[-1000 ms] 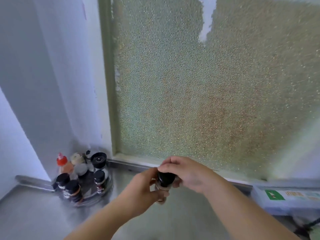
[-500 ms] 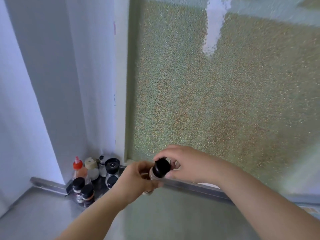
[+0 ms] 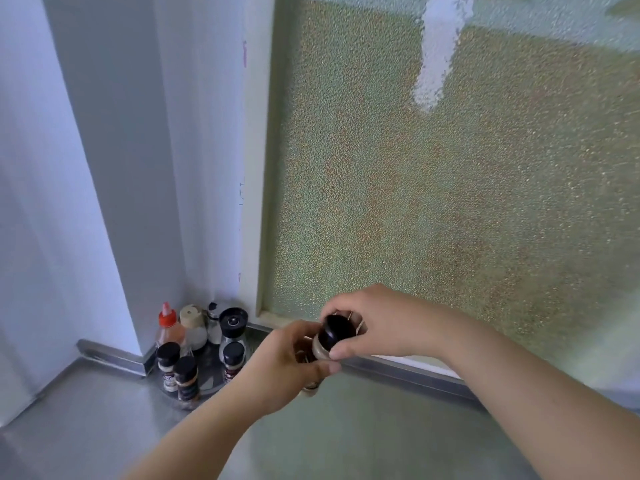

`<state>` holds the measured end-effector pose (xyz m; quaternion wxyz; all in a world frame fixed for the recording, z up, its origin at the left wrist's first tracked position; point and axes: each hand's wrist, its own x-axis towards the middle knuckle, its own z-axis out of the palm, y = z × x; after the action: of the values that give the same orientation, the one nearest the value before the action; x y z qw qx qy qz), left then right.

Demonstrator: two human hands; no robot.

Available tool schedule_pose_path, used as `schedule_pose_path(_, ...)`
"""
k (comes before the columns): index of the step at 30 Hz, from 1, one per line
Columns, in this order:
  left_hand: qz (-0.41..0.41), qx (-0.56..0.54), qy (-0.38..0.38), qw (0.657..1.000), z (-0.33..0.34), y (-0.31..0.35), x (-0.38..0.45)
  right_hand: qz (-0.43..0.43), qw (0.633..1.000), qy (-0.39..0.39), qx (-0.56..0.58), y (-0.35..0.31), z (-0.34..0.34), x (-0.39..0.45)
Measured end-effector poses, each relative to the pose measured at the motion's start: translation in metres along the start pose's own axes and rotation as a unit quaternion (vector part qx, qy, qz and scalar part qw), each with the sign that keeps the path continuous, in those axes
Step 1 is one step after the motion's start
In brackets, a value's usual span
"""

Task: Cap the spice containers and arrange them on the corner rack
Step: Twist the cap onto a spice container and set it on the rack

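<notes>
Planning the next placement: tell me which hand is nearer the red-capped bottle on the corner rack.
Left. The left hand, gripping the spice jar, is just right of the rack; the right hand, on the jar's cap, lies farther right of the red-capped bottle.

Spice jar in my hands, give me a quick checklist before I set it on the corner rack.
1. Left hand holds the spice jar body: ok.
2. Right hand grips the black cap: ok.
3. Cap fully tightened: cannot tell.
4. Jar upright: not ok, tilted.
5. Free spot on the corner rack: ok, a gap shows between the bottles.
6. Path to the rack clear: ok.
</notes>
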<state>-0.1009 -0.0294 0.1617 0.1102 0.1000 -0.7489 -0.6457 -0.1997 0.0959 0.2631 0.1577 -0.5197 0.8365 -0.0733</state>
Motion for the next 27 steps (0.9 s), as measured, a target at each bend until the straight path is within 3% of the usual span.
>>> schedule_pose_path(12,0.011,-0.140,-0.213,0.967,-0.010,0.006,0.001,-0.082,0.993,-0.077,-0.037,-0.016,-0.025,-0.019)
schedule_pose_path(15,0.019,-0.120,-0.141,0.983,-0.006,0.004,-0.001,-0.012,0.999,-0.049,-0.005,-0.021,-0.023,-0.024)
schedule_pose_path(18,0.022,-0.011,-0.032,0.999,0.002,0.004,-0.001,0.094,0.991,0.026,-0.095,-0.023,-0.014,-0.021)
schedule_pose_path(21,0.029,0.010,-0.033,0.999,0.007,0.006,-0.003,0.055,0.990,0.035,-0.125,-0.024,-0.003,-0.018)
schedule_pose_path(27,0.024,-0.064,-0.113,0.991,-0.001,0.001,-0.007,-0.060,0.995,-0.052,-0.068,-0.020,-0.021,-0.028)
